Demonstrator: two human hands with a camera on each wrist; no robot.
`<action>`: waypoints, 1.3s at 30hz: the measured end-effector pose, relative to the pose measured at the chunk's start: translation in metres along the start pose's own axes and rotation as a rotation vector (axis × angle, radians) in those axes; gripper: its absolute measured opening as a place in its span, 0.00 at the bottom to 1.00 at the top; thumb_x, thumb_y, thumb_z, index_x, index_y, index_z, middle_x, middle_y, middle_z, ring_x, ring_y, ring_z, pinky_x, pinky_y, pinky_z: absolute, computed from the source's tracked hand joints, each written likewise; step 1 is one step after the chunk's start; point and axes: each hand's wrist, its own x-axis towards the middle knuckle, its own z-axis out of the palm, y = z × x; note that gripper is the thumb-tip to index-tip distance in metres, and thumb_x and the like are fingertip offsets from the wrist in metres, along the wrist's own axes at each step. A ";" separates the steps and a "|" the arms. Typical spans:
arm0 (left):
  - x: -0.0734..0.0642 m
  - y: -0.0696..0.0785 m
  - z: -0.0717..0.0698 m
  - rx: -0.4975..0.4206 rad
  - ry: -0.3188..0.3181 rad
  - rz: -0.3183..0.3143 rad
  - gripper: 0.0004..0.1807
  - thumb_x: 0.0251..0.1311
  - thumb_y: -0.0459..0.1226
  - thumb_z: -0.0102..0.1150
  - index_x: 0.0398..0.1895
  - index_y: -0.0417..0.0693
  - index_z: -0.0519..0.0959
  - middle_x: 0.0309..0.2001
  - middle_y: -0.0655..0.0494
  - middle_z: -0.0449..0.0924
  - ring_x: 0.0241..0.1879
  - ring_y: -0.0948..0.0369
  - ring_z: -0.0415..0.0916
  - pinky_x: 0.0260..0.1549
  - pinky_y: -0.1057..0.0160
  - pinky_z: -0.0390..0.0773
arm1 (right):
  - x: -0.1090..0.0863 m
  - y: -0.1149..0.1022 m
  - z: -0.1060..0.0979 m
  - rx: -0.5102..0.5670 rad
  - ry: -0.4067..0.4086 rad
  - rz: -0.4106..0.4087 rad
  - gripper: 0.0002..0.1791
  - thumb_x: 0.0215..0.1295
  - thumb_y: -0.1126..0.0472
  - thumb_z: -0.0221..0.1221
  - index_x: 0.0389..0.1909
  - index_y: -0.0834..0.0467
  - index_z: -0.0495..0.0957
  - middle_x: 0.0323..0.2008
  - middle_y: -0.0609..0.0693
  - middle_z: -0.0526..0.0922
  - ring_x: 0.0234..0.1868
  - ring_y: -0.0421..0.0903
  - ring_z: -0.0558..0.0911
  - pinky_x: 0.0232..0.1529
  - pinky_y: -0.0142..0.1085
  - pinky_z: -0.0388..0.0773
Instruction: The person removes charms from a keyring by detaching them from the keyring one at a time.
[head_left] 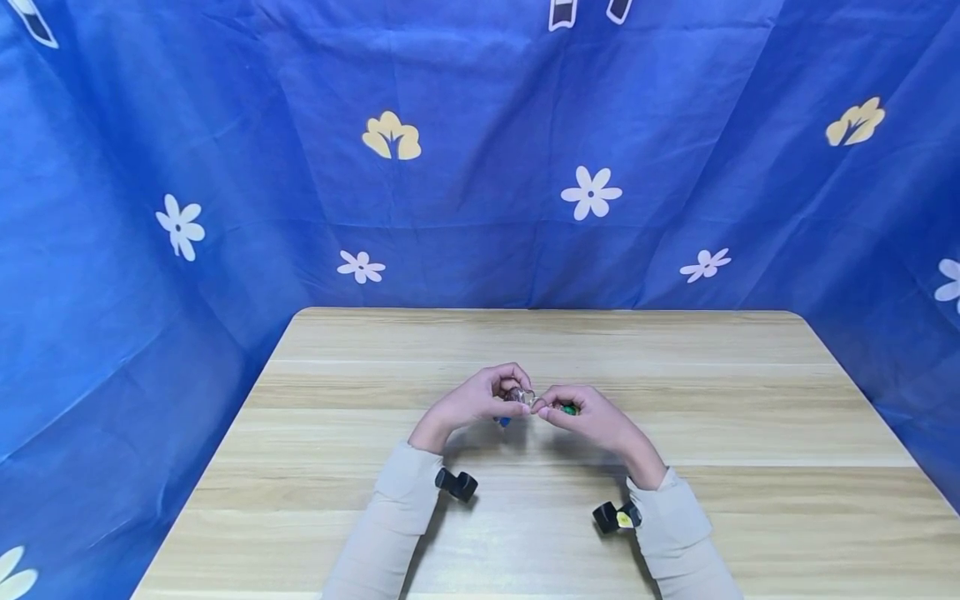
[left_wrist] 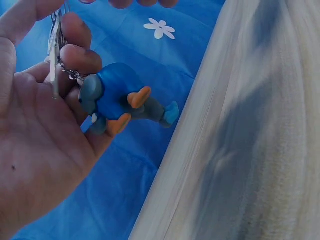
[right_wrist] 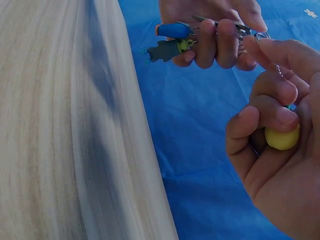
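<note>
My left hand [head_left: 476, 400] grips a bunch of flat metal pieces [left_wrist: 54, 75], which look like keys, between thumb and fingers. From it hangs a small blue and grey figure charm [left_wrist: 120, 92] with orange feet, on a short chain. A second, dark green charm [right_wrist: 162, 50] dangles beside it in the right wrist view. Close by, my right hand [head_left: 592, 417] pinches a metal ring [right_wrist: 260, 36] at the bunch with thumb and forefinger. Its other fingers curl round a yellow round charm [right_wrist: 282, 137], and a thin ball chain [right_wrist: 278, 70] runs between. Fingers hide part of the bunch.
Both hands are above a light wooden table [head_left: 337, 367]. A blue cloth [head_left: 480, 225] with white flowers and yellow tree shapes hangs behind and at the sides. Small black wrist cameras [head_left: 457, 485] sit by the light sleeves [head_left: 401, 500].
</note>
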 end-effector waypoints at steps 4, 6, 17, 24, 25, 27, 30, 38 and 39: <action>0.000 0.000 0.001 -0.010 0.000 0.007 0.13 0.57 0.31 0.61 0.45 0.43 0.72 0.27 0.62 0.79 0.20 0.62 0.69 0.22 0.63 0.76 | 0.000 0.000 0.001 0.006 0.002 -0.008 0.08 0.68 0.59 0.56 0.41 0.55 0.82 0.43 0.51 0.84 0.43 0.38 0.77 0.46 0.37 0.76; 0.000 0.000 0.001 -0.006 0.000 0.013 0.15 0.57 0.31 0.60 0.47 0.41 0.72 0.27 0.61 0.78 0.20 0.62 0.68 0.22 0.64 0.74 | 0.000 0.000 0.001 0.010 0.003 -0.012 0.08 0.68 0.60 0.56 0.41 0.56 0.82 0.42 0.52 0.84 0.43 0.38 0.77 0.46 0.38 0.76; -0.001 0.003 0.002 -0.014 -0.017 0.027 0.18 0.58 0.29 0.59 0.52 0.32 0.72 0.28 0.62 0.76 0.23 0.65 0.70 0.23 0.68 0.74 | 0.000 -0.003 0.001 0.059 0.016 0.048 0.08 0.70 0.62 0.53 0.39 0.63 0.78 0.41 0.57 0.80 0.32 0.39 0.73 0.31 0.31 0.74; -0.003 0.006 0.001 -0.013 -0.060 0.039 0.17 0.59 0.28 0.56 0.52 0.31 0.71 0.29 0.56 0.76 0.22 0.63 0.71 0.25 0.64 0.78 | -0.001 -0.001 0.000 0.087 0.017 0.069 0.08 0.70 0.63 0.52 0.39 0.63 0.78 0.38 0.54 0.77 0.24 0.37 0.70 0.25 0.30 0.71; -0.003 0.006 0.002 -0.011 -0.065 0.042 0.17 0.59 0.27 0.56 0.51 0.31 0.71 0.30 0.54 0.76 0.22 0.62 0.72 0.25 0.63 0.78 | -0.002 0.000 -0.001 0.088 0.018 0.066 0.08 0.70 0.63 0.52 0.39 0.63 0.78 0.37 0.55 0.77 0.23 0.36 0.69 0.25 0.30 0.71; -0.002 0.005 0.002 -0.011 -0.071 0.047 0.16 0.58 0.26 0.55 0.50 0.31 0.71 0.30 0.50 0.76 0.22 0.62 0.72 0.24 0.63 0.78 | -0.002 0.001 -0.001 0.089 0.020 0.061 0.08 0.70 0.63 0.52 0.38 0.63 0.78 0.36 0.55 0.76 0.23 0.36 0.69 0.24 0.29 0.70; -0.002 0.004 0.002 -0.007 -0.074 0.056 0.16 0.58 0.26 0.55 0.50 0.30 0.71 0.31 0.50 0.77 0.22 0.63 0.72 0.24 0.64 0.78 | -0.002 0.002 -0.001 0.090 0.024 0.057 0.08 0.70 0.64 0.52 0.38 0.63 0.78 0.37 0.58 0.76 0.23 0.36 0.68 0.24 0.28 0.70; -0.003 0.005 0.002 0.016 -0.061 0.059 0.18 0.57 0.30 0.57 0.50 0.30 0.72 0.29 0.60 0.76 0.23 0.64 0.72 0.24 0.66 0.78 | -0.001 0.003 -0.002 0.108 0.008 0.039 0.09 0.70 0.64 0.52 0.39 0.65 0.78 0.35 0.55 0.76 0.22 0.35 0.67 0.24 0.28 0.69; -0.003 0.005 0.002 0.021 -0.060 0.061 0.17 0.57 0.30 0.57 0.50 0.31 0.72 0.29 0.60 0.76 0.23 0.64 0.71 0.24 0.66 0.77 | -0.002 0.004 -0.002 0.110 0.005 0.033 0.09 0.70 0.64 0.52 0.39 0.66 0.77 0.36 0.56 0.76 0.23 0.35 0.67 0.24 0.28 0.68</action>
